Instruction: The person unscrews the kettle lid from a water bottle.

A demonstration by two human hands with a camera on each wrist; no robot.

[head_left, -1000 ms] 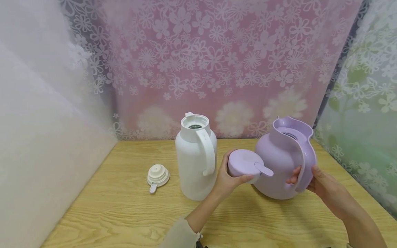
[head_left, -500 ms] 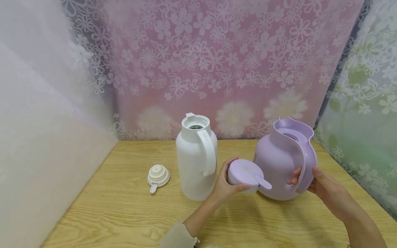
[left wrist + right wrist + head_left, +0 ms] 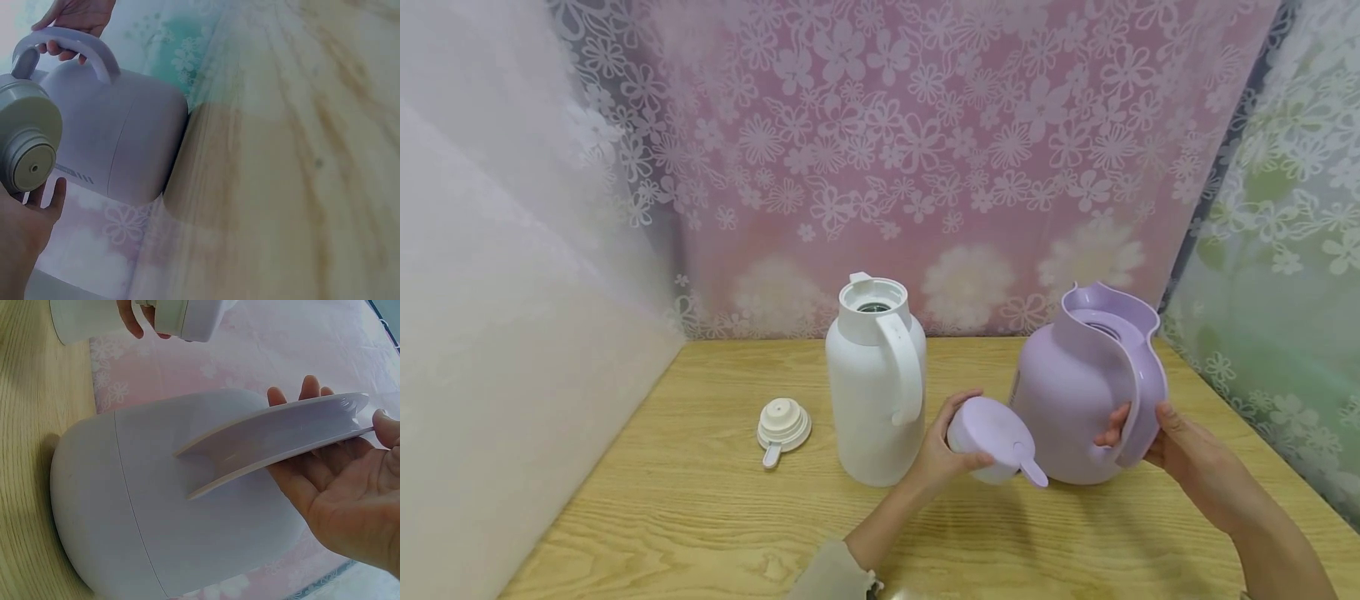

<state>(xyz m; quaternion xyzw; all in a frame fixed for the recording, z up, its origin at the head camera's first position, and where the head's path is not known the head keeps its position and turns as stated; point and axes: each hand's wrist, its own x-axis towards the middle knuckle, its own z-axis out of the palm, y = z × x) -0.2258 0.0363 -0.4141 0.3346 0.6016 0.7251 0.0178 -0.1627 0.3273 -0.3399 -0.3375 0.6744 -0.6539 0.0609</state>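
My left hand (image 3: 936, 450) grips a round lilac lid (image 3: 992, 429) with a small lever tab, tilted in the air in front of a lilac thermos jug (image 3: 1067, 400). In the left wrist view the pale stepped stopper (image 3: 31, 159) on the lid's underside faces the camera. My right hand (image 3: 1198, 467) holds the handle (image 3: 269, 437) of the lilac jug, its fingers passing behind the handle and the thumb at its edge. The jug stands on the table with its spout mouth uncovered. Left of it, a white thermos jug (image 3: 876, 400) stands upright, its top uncovered too.
A cream stopper (image 3: 782, 423) with a small tab lies upside down on the wooden table (image 3: 700, 517), left of the white jug. A pink flowered curtain (image 3: 910, 167) hangs behind. A pale wall (image 3: 512, 292) closes the left side, and a green flowered curtain (image 3: 1292, 317) the right.
My left hand has lowered the lilac lid and tilted it, so its tab points further down and it sits a little further from the jug. My right hand and both jugs stay put.
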